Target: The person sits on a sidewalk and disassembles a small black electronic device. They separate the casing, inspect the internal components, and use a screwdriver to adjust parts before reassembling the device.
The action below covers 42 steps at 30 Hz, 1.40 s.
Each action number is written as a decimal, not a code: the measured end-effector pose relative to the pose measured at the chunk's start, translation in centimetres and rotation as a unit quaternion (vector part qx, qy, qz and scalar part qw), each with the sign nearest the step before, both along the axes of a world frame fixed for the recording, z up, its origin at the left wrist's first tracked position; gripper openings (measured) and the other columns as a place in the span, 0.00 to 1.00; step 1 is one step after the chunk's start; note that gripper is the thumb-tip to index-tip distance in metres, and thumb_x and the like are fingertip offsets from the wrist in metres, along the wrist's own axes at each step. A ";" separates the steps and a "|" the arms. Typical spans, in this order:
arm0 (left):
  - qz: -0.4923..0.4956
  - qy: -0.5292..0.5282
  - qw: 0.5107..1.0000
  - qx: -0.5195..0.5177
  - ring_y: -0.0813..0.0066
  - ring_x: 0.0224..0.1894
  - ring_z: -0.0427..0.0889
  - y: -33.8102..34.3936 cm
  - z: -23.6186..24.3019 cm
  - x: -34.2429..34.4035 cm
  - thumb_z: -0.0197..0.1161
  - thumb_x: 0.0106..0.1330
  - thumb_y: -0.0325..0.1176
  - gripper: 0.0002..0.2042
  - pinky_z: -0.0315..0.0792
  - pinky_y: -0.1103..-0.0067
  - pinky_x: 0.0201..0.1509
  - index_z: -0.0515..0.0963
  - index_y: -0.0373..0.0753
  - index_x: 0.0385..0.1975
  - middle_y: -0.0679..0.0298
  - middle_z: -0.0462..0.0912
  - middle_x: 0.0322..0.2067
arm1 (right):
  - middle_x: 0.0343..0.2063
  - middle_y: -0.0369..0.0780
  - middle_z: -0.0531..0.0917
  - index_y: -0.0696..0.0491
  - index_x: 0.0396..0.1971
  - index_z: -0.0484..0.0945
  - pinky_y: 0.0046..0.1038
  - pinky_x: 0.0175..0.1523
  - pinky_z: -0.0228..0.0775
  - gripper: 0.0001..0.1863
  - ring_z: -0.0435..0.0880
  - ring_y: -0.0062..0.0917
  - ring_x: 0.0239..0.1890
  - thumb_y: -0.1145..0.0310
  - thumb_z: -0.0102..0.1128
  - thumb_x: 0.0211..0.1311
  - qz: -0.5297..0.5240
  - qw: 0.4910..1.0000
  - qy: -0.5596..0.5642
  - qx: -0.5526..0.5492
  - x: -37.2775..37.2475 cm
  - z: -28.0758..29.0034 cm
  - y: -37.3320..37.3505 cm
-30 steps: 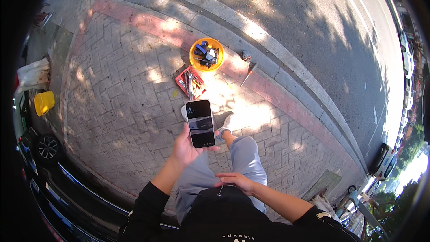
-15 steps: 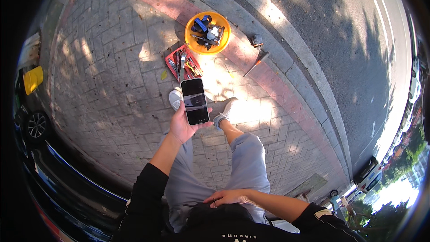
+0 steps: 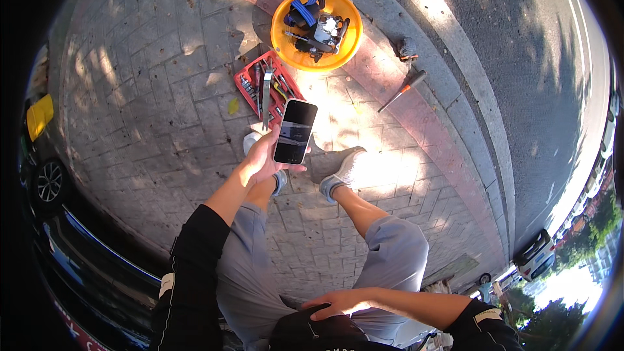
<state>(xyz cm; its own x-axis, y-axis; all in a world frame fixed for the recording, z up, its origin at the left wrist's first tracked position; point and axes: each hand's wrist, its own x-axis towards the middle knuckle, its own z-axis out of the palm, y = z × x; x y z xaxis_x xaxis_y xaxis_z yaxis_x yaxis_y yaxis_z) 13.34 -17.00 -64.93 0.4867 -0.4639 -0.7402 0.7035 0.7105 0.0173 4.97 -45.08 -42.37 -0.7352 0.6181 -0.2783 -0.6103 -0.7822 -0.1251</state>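
A smartphone in a light case is gripped upright in my left hand, fingers closed round its lower part. Its screen is dark with a picture band across the middle. My right hand lies on the dark cloth at my waist, its fingers stretched out and partly hidden, with no object visible in it. Just beyond the phone lies an open red tool case with several sockets and hand tools. A long metal tool rests across that case.
A yellow basin holds blue straps and dark and silvery parts. To its right lie a dark bundle and an orange-and-black screwdriver near the kerb. A dark car stands at left; a road runs along the right.
The phone in my left hand has shifted up and slightly right in view. The basin and tool case look larger. My knees are farther apart; my right hand remains at my waist.
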 end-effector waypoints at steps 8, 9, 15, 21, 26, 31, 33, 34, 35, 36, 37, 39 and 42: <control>-0.158 0.015 0.986 0.048 0.54 0.57 0.83 5.6 -13.0 1.2 0.50 0.74 0.63 0.32 0.82 0.50 0.49 0.71 0.43 0.64 0.57 0.82 0.55 | 0.48 0.50 0.85 0.61 0.63 0.73 0.38 0.55 0.76 0.30 0.85 0.42 0.49 0.57 0.60 0.68 -0.048 0.851 -0.517 -0.085 13.2 -20.7 2.9; -0.170 0.035 0.983 0.050 0.56 0.56 0.83 6.1 -14.1 1.1 0.50 0.74 0.62 0.31 0.82 0.50 0.49 0.71 0.44 0.64 0.59 0.82 0.55 | 0.50 0.51 0.84 0.61 0.60 0.75 0.40 0.55 0.76 0.27 0.85 0.45 0.48 0.61 0.60 0.66 -0.062 0.750 -0.651 -0.099 15.7 -24.1 3.3; -0.169 0.023 0.982 0.087 0.57 0.55 0.82 7.9 -17.2 -1.4 0.44 0.77 0.60 0.28 0.81 0.47 0.51 0.69 0.46 0.65 0.58 0.80 0.56 | 0.41 0.51 0.84 0.57 0.51 0.80 0.41 0.54 0.76 0.19 0.83 0.45 0.47 0.68 0.62 0.60 -0.156 0.398 -0.901 -0.077 29.2 -37.9 7.8; -0.112 0.004 0.986 0.119 0.63 0.52 0.83 9.1 -18.8 -2.3 0.45 0.79 0.56 0.24 0.81 0.45 0.50 0.69 0.48 0.65 0.64 0.81 0.55 | 0.38 0.46 0.79 0.52 0.36 0.84 0.41 0.48 0.77 0.08 0.80 0.41 0.46 0.67 0.62 0.58 -0.049 0.239 -0.970 0.020 32.0 -43.7 14.2; -0.142 0.005 0.975 0.169 0.60 0.52 0.84 9.4 -18.4 -2.4 0.46 0.80 0.52 0.21 0.81 0.46 0.50 0.71 0.45 0.62 0.64 0.81 0.55 | 0.37 0.46 0.79 0.53 0.27 0.84 0.42 0.46 0.77 0.06 0.80 0.39 0.45 0.69 0.60 0.58 -0.036 0.204 -0.978 0.031 31.5 -45.2 15.4; -0.162 0.004 0.948 0.274 0.61 0.54 0.82 8.3 -19.1 -2.8 0.45 0.81 0.48 0.19 0.84 0.52 0.46 0.71 0.44 0.60 0.63 0.79 0.56 | 0.33 0.44 0.79 0.55 0.31 0.80 0.41 0.47 0.76 0.08 0.80 0.41 0.42 0.68 0.65 0.52 -0.150 0.209 -0.965 0.056 31.6 -43.6 13.2; -0.170 -0.002 0.940 0.298 0.61 0.55 0.80 8.0 -19.5 -3.1 0.45 0.81 0.47 0.18 0.84 0.53 0.44 0.71 0.43 0.60 0.63 0.78 0.57 | 0.33 0.45 0.78 0.57 0.34 0.78 0.38 0.46 0.74 0.13 0.79 0.40 0.41 0.66 0.70 0.54 -0.287 0.270 -0.919 0.033 31.5 -42.4 10.8; -0.196 -0.005 0.923 0.331 0.63 0.56 0.78 7.9 -19.8 -3.1 0.45 0.81 0.47 0.18 0.85 0.56 0.42 0.72 0.43 0.58 0.61 0.77 0.56 | 0.31 0.43 0.79 0.58 0.34 0.78 0.34 0.43 0.74 0.14 0.80 0.35 0.37 0.66 0.71 0.56 -0.326 0.309 -0.894 -0.004 31.2 -41.7 9.5; -0.230 -0.018 0.898 0.375 0.64 0.51 0.80 7.8 -19.9 -3.3 0.46 0.80 0.48 0.18 0.85 0.59 0.41 0.74 0.42 0.57 0.62 0.78 0.52 | 0.29 0.41 0.80 0.59 0.34 0.77 0.30 0.41 0.74 0.14 0.81 0.30 0.34 0.66 0.71 0.58 -0.361 0.349 -0.863 -0.047 30.8 -41.0 8.0; -0.242 -0.025 0.893 0.379 0.65 0.49 0.81 7.8 -20.0 -3.3 0.46 0.80 0.48 0.18 0.85 0.59 0.41 0.74 0.42 0.56 0.62 0.78 0.51 | 0.28 0.38 0.80 0.59 0.34 0.76 0.27 0.39 0.73 0.14 0.79 0.24 0.31 0.66 0.71 0.60 -0.383 0.410 -0.823 -0.086 30.4 -40.2 6.5; -0.255 -0.025 0.890 0.377 0.66 0.47 0.81 7.9 -20.0 -3.2 0.47 0.80 0.47 0.18 0.85 0.60 0.41 0.74 0.42 0.56 0.63 0.79 0.50 | 0.26 0.35 0.81 0.59 0.35 0.75 0.24 0.37 0.72 0.13 0.78 0.18 0.29 0.67 0.70 0.62 -0.407 0.464 -0.778 -0.119 29.9 -39.6 5.1; -0.261 -0.034 0.875 0.407 0.68 0.41 0.83 7.8 -19.9 -3.1 0.48 0.80 0.47 0.17 0.86 0.64 0.37 0.75 0.41 0.53 0.63 0.80 0.45 | 0.27 0.30 0.78 0.56 0.37 0.73 0.18 0.39 0.69 0.10 0.75 0.11 0.31 0.74 0.67 0.65 -0.456 0.504 -0.723 -0.125 28.3 -38.4 2.8; -0.271 -0.044 0.852 0.446 0.70 0.38 0.83 7.9 -19.9 -2.7 0.50 0.79 0.45 0.17 0.86 0.67 0.32 0.77 0.38 0.50 0.62 0.81 0.42 | 0.35 0.31 0.73 0.56 0.42 0.70 0.17 0.45 0.68 0.12 0.73 0.12 0.37 0.78 0.65 0.65 -0.465 0.546 -0.684 -0.133 25.3 -37.1 -0.2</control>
<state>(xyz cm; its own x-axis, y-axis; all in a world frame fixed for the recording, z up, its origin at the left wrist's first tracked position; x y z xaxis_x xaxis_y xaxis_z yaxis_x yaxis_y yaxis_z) 10.60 -9.11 -84.79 0.4512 0.0894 -0.8879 0.8924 -0.0421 0.4493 30.22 -45.29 -79.52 0.8710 0.3504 -0.3444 -0.2364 -0.3155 -0.9190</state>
